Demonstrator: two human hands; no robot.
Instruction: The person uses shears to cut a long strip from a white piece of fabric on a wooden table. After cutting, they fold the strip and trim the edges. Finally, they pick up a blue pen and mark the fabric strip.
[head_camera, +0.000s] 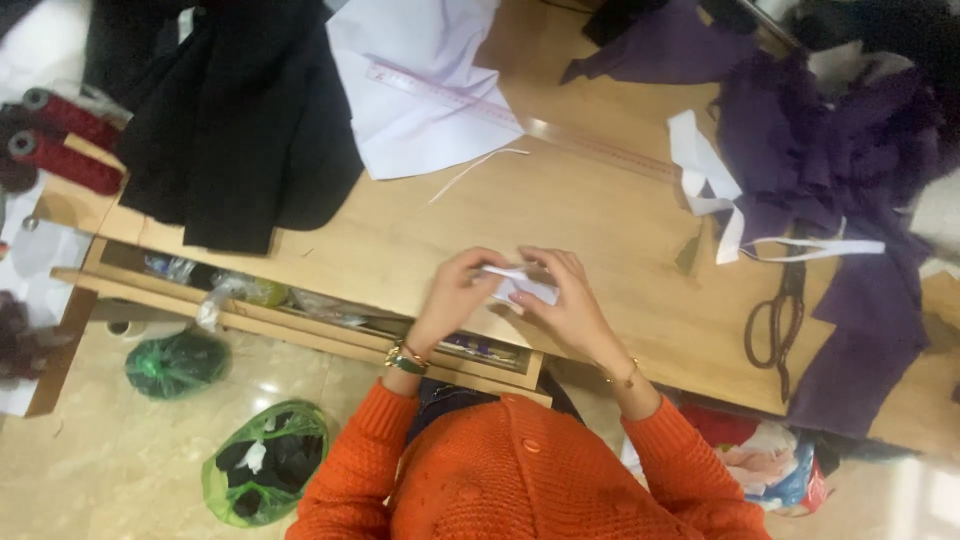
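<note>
I am holding a small white piece of fabric between both hands just below the middle of the frame, over the near edge of the wooden table. My left hand is pinching its left end, fingers curled closed around the cloth, and my right hand is gripping the right end, thumb and fingertips pressing together on it. The piece is sitting between my two hands, at or just above the tabletop; I cannot tell if it is touching the wood. A pair of dark scissors is lying at the right of the frame, well apart from my hands, beside a heap of purple cloth with a white strip trailing across it. In the upper middle a measuring tape is lying across a sheet of white fabric, and black cloth is draping over the table at the upper left. An open drawer is showing under the table edge at the left, and a green bag is sitting on the floor at the lower left.
</note>
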